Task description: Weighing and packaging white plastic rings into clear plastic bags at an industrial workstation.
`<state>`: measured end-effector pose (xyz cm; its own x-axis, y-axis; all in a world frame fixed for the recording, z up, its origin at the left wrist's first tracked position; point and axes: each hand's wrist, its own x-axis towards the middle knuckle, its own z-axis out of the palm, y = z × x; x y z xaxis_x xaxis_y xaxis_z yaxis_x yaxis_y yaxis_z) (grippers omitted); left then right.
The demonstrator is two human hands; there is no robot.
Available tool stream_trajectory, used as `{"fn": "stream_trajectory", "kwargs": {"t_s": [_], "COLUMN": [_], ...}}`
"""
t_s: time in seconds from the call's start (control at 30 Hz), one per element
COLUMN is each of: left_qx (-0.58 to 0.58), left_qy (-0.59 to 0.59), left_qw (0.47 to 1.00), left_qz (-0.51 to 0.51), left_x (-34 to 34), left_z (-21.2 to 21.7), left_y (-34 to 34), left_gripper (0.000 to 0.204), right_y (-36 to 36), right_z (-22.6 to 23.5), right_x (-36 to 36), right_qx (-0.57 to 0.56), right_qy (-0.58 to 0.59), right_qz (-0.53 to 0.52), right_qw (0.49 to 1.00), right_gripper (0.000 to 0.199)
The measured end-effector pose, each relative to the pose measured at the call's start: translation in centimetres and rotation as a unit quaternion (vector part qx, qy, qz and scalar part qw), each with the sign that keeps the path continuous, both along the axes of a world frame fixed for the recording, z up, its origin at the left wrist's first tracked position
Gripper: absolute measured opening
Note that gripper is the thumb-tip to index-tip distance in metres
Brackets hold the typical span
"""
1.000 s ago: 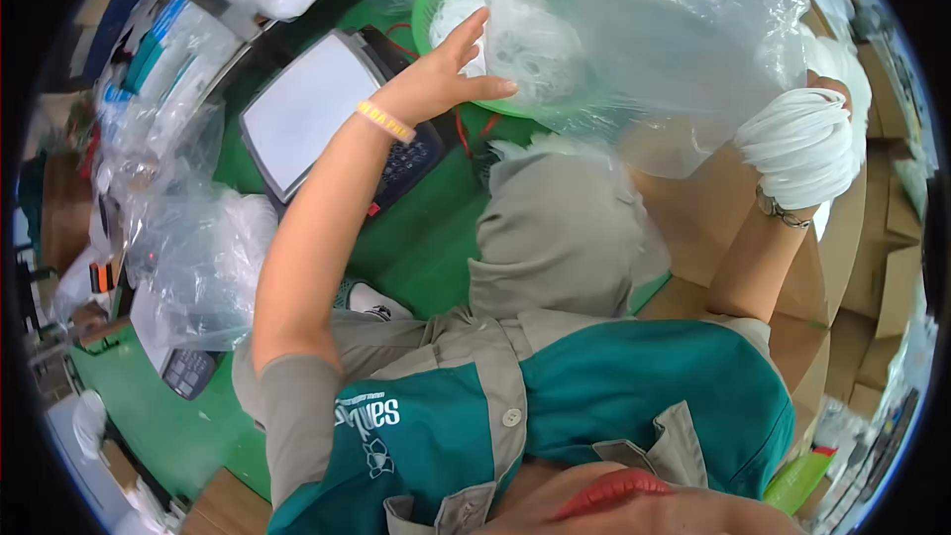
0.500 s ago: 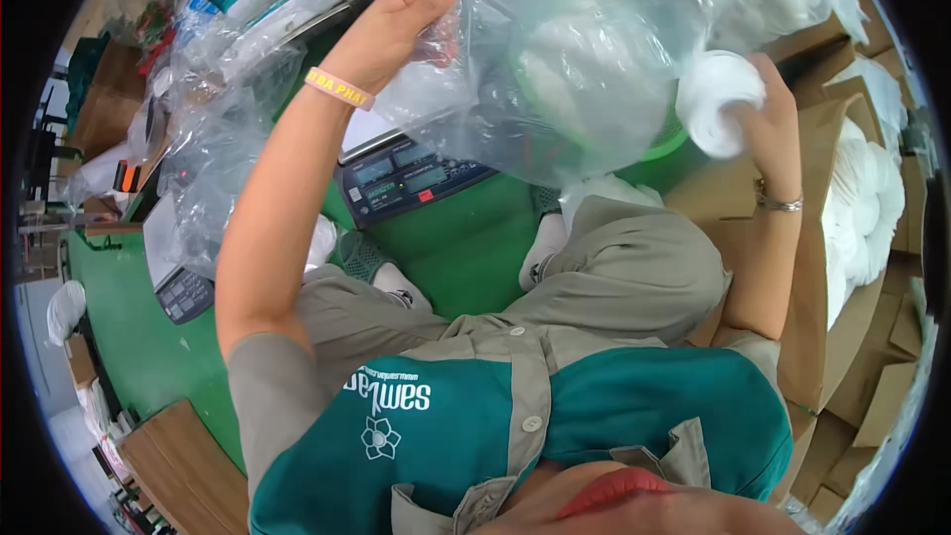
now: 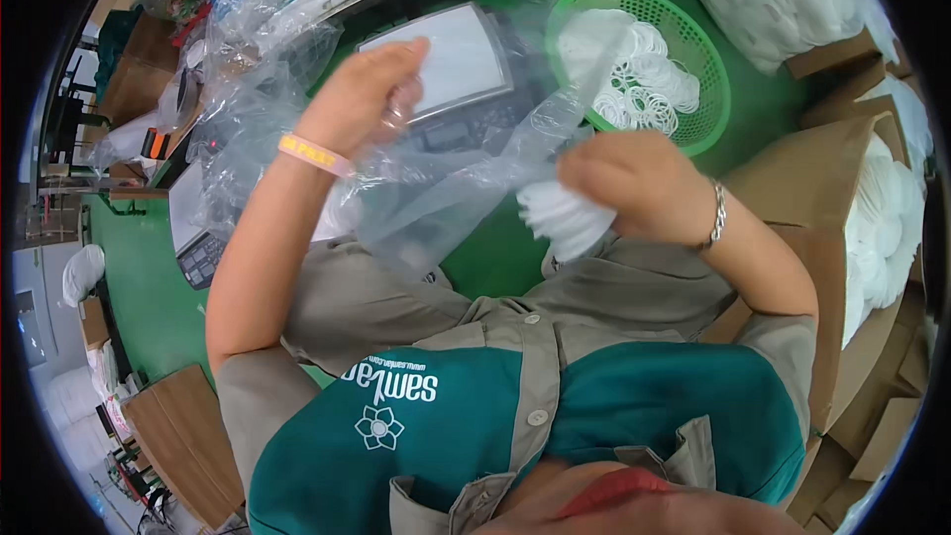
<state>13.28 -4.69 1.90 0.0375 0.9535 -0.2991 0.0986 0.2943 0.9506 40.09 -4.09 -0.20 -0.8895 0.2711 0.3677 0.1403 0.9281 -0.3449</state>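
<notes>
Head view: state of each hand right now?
Left hand: closed, gripping the clear plastic bag by its upper edge.
Right hand: closed on a stack of white rings at the bag's opening.

A green table (image 3: 500, 263) carries a weighing scale (image 3: 458, 74) and a green basket (image 3: 708, 64).

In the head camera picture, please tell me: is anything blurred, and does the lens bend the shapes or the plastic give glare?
Head view: strong fisheye bending with a black rim at the corners; the left hand looks slightly motion-blurred; the right hand on the white stack of round pads is sharper; the clear plastic bag shows pale glare and veils the grey flat weighing scale; light is even, shadows soft.
</notes>
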Motion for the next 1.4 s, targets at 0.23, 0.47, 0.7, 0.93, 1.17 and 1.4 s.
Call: {"fn": "stream_trajectory", "kwargs": {"t_s": [0.23,0.47,0.7,0.93,1.17,1.4], "left_qx": [0.149,0.322,0.247,0.213,0.144,0.092], "left_qy": [0.062,0.319,0.397,0.469,0.423,0.387], "left_qw": [0.981,0.866,0.865,0.852,0.891,0.916], "left_qz": [-0.105,-0.21,-0.182,-0.094,-0.078,-0.052], "left_x": [1.8,2.7,2.1,-0.6,-2.4,-2.0], "left_z": [-0.6,-1.0,-3.3,-3.4,-5.2,-5.8], "left_y": [-3.0,-5.1,-3.5,-0.3,3.1,6.2], "left_gripper": [0.017,0.023,0.033,0.027,0.041,0.049], "right_y": [-0.1,2.1,4.2,22.7,34.6,36.6], "right_z": [2.1,-8.2,-5.6,-8.6,-30.8,-36.8], "right_x": [-2.0,-4.9,-3.7,3.5,12.2,10.3], "right_qx": [-0.494,-0.748,-0.543,-0.533,-0.367,-0.316], "right_qy": [0.005,-0.02,-0.277,0.08,-0.05,-0.084], "right_qz": [0.088,-0.242,-0.026,-0.28,-0.519,-0.564], "right_qw": [0.865,0.618,0.792,0.795,0.77,0.759], "right_gripper": [0.035,0.063,0.04,0.029,0.117,0.138]}}
